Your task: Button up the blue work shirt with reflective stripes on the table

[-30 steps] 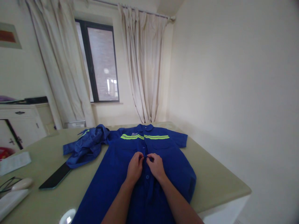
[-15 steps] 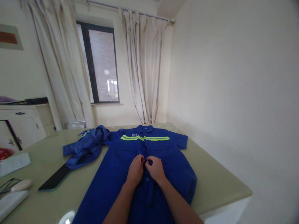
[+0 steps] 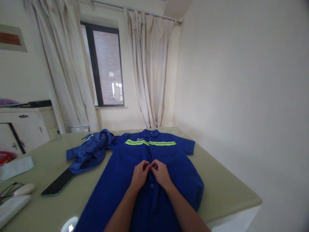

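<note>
A blue short-sleeved work shirt (image 3: 180, 170) with yellow-green reflective stripes lies spread on the table, collar at the far end. Over its front opening, below the chest pockets, my left hand (image 3: 140, 174) and my right hand (image 3: 159, 172) meet at the fingertips. Both are closed in a pinch on the shirt's front edge; the exact bit of cloth or button between the fingers is hidden. Just below them a blue button (image 3: 152, 186) shows on the placket, beside a hanging strip of the same cloth.
A crumpled blue garment (image 3: 93, 153) lies left of the shirt, partly over a black phone-like slab (image 3: 58, 183). Glasses (image 3: 11, 190), a pale mouse-shaped object (image 3: 24, 189) and a paper sheet (image 3: 18, 168) are at the left. The table's edge (image 3: 231, 211) ends at right.
My fingertips have come closer together at the placket, the right hand shifting slightly up and left. The shirt has stayed in place.
</note>
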Action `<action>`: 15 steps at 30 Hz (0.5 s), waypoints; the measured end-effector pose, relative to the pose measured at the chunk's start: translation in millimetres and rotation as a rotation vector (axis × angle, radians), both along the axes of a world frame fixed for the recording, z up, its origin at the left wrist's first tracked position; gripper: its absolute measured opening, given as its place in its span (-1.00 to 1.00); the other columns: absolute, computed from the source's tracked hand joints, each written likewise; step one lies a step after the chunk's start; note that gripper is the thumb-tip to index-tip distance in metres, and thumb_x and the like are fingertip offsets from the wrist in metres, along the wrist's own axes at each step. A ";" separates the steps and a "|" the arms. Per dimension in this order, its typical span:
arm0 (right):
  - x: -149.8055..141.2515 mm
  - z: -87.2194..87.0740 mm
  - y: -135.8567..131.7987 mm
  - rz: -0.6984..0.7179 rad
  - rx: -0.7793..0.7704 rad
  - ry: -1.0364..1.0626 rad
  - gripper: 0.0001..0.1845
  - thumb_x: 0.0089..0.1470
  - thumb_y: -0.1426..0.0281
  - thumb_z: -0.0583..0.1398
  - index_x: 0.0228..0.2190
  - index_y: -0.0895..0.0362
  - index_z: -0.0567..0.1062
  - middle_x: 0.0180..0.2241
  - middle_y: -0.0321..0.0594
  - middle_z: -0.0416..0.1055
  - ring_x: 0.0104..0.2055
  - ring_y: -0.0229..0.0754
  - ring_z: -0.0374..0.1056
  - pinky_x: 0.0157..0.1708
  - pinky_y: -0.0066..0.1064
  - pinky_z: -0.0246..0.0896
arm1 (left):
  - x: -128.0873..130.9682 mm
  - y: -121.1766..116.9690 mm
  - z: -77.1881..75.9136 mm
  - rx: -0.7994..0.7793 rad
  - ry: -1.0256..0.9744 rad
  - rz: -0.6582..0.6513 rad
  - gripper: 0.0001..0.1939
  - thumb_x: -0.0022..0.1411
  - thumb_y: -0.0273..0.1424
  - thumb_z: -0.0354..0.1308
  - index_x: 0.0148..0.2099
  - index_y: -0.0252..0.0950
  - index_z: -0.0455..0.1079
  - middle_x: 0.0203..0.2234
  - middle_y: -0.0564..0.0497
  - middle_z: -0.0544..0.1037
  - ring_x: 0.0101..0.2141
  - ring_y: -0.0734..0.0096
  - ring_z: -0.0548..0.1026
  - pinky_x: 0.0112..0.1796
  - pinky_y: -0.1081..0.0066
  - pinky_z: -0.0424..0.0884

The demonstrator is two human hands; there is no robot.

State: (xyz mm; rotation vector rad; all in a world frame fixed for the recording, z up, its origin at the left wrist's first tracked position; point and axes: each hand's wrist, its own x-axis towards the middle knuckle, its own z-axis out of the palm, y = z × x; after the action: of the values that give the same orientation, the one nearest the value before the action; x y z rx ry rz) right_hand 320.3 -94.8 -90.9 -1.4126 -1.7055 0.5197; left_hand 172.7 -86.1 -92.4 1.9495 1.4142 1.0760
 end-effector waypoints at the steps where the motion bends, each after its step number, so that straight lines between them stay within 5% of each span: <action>1: 0.1 0.7 -0.2 -0.017 0.007 -0.011 -0.91 0.03 0.46 0.21 -0.41 0.09 0.55 -0.47 -0.33 0.43 -0.41 -0.24 0.35 -0.39 -0.50 0.16 | -0.5 0.4 0.5 -0.004 -0.006 0.002 -0.78 0.32 -0.29 0.02 -0.24 -0.22 0.47 -0.35 0.04 0.64 -0.30 0.34 0.57 -0.26 0.44 0.41; 7: 3.2 0.9 9.6 -0.095 -0.081 0.100 -0.93 -0.01 0.41 0.26 -0.45 0.13 0.58 -0.31 -0.20 0.47 -0.26 -0.18 0.38 -0.24 -0.46 0.23 | -0.3 2.8 -3.6 -0.006 0.012 0.040 -0.81 0.31 -0.32 0.02 -0.26 -0.25 0.43 -0.39 0.04 0.60 -0.34 0.37 0.55 -0.29 0.45 0.37; 12: 6.7 -5.3 19.3 -0.041 -0.265 0.183 -0.83 0.04 0.37 0.21 -0.45 0.17 0.59 -0.48 -0.25 0.51 -0.39 -0.21 0.39 -0.40 -0.49 0.20 | 4.9 -8.1 1.0 -0.020 0.253 0.035 -0.74 0.30 -0.43 0.06 0.03 -0.17 0.35 -0.29 0.06 0.57 -0.24 0.38 0.53 -0.25 0.46 0.32; 15: 8.6 -7.8 20.4 -0.018 -0.295 0.165 -0.81 0.05 0.35 0.20 -0.43 0.18 0.59 -0.55 -0.29 0.49 -0.48 -0.23 0.37 -0.46 -0.49 0.19 | 6.6 -16.0 8.5 0.027 0.367 0.006 -0.75 0.31 -0.46 0.04 -0.01 -0.13 0.40 -0.23 0.04 0.57 -0.14 0.34 0.49 -0.14 0.44 0.31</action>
State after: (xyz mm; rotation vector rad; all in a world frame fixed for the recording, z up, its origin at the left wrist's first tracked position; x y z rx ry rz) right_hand 328.9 -74.4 -98.7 -1.5409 -1.5277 0.8818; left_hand 179.3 -102.1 -83.9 2.2468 1.5978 0.7675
